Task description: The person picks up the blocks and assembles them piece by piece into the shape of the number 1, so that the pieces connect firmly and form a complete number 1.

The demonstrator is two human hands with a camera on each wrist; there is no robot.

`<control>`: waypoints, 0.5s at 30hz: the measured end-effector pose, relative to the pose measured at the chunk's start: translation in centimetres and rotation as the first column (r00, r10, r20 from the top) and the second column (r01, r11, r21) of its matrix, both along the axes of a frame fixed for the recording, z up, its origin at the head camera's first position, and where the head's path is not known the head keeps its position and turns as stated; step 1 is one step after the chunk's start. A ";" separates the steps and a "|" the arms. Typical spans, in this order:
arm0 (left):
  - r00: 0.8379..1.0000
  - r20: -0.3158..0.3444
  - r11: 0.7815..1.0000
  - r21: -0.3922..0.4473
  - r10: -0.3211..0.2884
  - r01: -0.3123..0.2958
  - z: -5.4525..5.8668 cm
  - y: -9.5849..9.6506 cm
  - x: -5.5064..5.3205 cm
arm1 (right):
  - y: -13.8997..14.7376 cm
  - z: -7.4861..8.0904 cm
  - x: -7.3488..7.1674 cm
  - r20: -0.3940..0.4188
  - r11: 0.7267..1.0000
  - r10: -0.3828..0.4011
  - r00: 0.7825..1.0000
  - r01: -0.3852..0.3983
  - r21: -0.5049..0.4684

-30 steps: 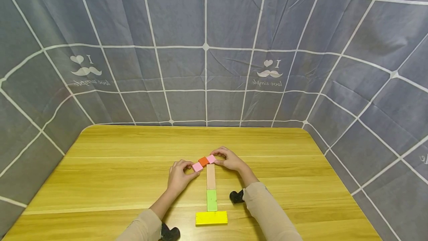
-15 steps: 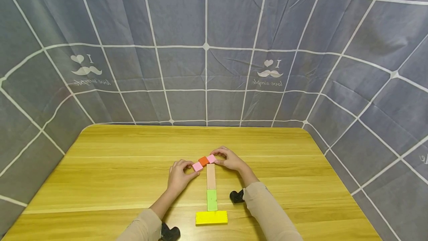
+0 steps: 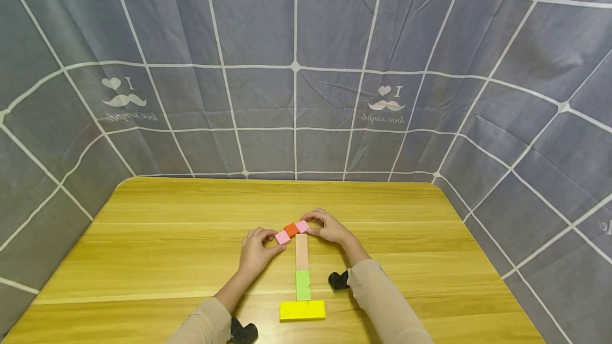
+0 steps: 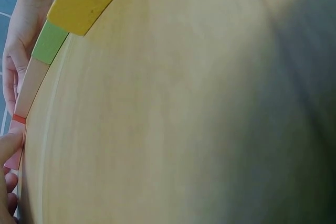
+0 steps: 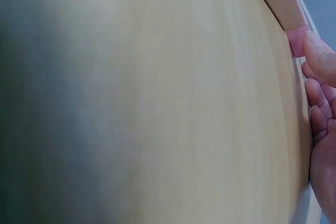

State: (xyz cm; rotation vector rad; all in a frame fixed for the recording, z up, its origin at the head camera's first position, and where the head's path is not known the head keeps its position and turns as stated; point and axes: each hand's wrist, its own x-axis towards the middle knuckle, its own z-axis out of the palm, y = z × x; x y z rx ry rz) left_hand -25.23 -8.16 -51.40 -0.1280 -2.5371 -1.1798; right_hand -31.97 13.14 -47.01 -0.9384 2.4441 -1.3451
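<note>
Three small square blocks form a slanted row on the table: a pink block (image 3: 282, 238) at the left, an orange-red block (image 3: 291, 230) in the middle and another pink block (image 3: 302, 226) at the right. My left hand (image 3: 256, 251) pinches the left pink block between thumb and fingers. At the other end, my right hand (image 3: 330, 227) pinches the right pink block. Below the row a beige block (image 3: 302, 251), a green block (image 3: 303, 285) and a crosswise yellow block (image 3: 302, 310) run in line toward me. In the right wrist view the thumb (image 5: 321, 59) presses the pink block's side.
The wooden table (image 3: 167, 259) reaches back to a grey checked curtain (image 3: 258, 100) that surrounds it on the sides. A black wrist device (image 3: 243, 331) hangs by the left sleeve, and a second black device (image 3: 338, 281) by the right sleeve.
</note>
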 end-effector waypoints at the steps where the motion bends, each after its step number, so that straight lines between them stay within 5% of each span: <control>1: 1.000 -0.003 1.000 0.001 -0.001 0.001 0.0 0.0 0.0 | 0.0 0.0 0.0 -0.001 1.000 0.004 1.000 -0.004 -0.003; 8: 1.000 0.010 0.997 0.079 -0.026 0.025 -0.1 -0.3 0.1 | 0.1 -0.2 0.0 0.017 0.999 0.008 1.000 -0.007 -0.046; 15: 0.996 -0.058 0.968 0.240 -0.064 0.076 -0.1 -0.4 0.1 | 0.4 -0.6 -0.3 0.156 0.987 -0.051 0.986 0.074 -0.146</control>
